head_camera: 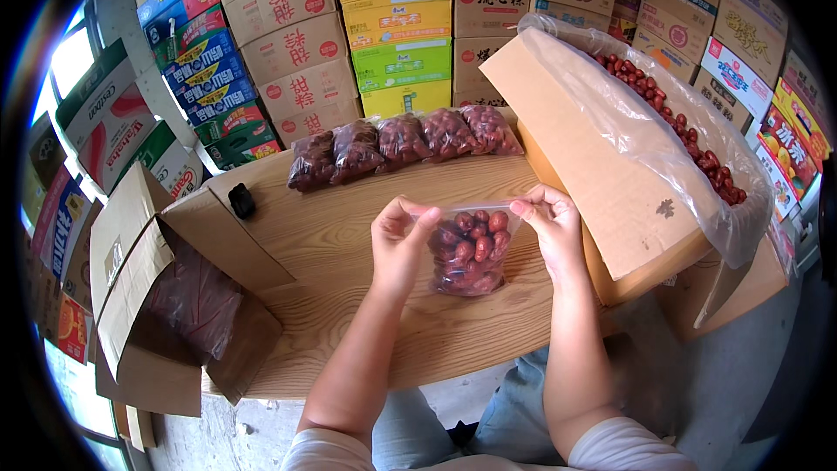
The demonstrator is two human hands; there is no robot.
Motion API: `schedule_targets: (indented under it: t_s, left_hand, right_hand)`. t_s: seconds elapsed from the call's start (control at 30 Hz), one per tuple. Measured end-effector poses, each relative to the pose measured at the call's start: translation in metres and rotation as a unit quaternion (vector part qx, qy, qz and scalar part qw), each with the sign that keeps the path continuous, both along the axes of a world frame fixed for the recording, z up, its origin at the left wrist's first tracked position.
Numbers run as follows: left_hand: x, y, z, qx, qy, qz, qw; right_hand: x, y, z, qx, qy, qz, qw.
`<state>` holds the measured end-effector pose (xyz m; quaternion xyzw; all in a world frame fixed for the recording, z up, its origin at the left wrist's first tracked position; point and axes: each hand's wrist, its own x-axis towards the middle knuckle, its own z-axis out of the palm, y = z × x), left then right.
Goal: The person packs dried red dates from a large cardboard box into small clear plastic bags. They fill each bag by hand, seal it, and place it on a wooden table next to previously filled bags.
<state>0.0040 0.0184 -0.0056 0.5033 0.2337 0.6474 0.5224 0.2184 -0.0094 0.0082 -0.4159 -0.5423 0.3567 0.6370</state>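
A clear zip-top plastic bag [472, 255] filled with red jujubes stands upright on the wooden table [327, 255] in front of me. My left hand [400, 235] pinches the left end of its top strip between thumb and fingers. At the right end, my right hand [552, 226] grips the same strip. The strip is stretched straight between both hands; whether the seal is closed cannot be told. Behind, along the table's far edge, several filled bags of jujubes [405, 140] lie side by side in a row.
On the right stands a large cardboard box [588, 163], plastic-lined, with loose jujubes [660, 101] inside. An open carton [137, 301] holding clear plastic bags [196, 307] sits at the left. A small black object [241, 201] lies near the far left corner. Stacked cartons [288, 46] line the wall.
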Motion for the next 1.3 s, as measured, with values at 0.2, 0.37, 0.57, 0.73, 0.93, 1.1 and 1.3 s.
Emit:
schedule_targets:
  t_s: [0.2,0.37,0.57,0.73,0.93,1.1,1.3]
  left_hand:
    - [0.000,-0.003,0.006,-0.004,-0.026,0.011,1.000]
    - [0.000,-0.006,0.007,0.055,0.001,0.010,0.998]
    - [-0.005,0.000,-0.004,0.073,0.057,0.033,0.995]
    - [0.005,-0.004,0.002,0.011,0.059,0.118,0.991]
    - [-0.002,0.001,-0.003,0.008,0.062,0.143,0.988]
    - [-0.003,-0.003,0.001,-0.031,0.034,0.103,0.994]
    - [-0.006,0.007,-0.012,0.003,0.016,0.110,0.994]
  right_hand:
    - [-0.008,-0.003,0.005,0.032,-0.026,-0.038,0.998]
    - [-0.029,-0.007,0.019,0.149,-0.135,-0.091,0.975]
    - [-0.033,-0.009,0.025,0.206,-0.280,-0.115,0.931]
    - [-0.044,-0.005,0.014,0.214,-0.293,-0.232,0.902]
    - [-0.055,-0.008,0.003,0.136,-0.385,-0.165,0.898]
    - [-0.073,-0.005,-0.021,0.006,-0.501,-0.072,0.862]
    - [-0.079,0.013,-0.038,0.025,-0.545,-0.091,0.833]
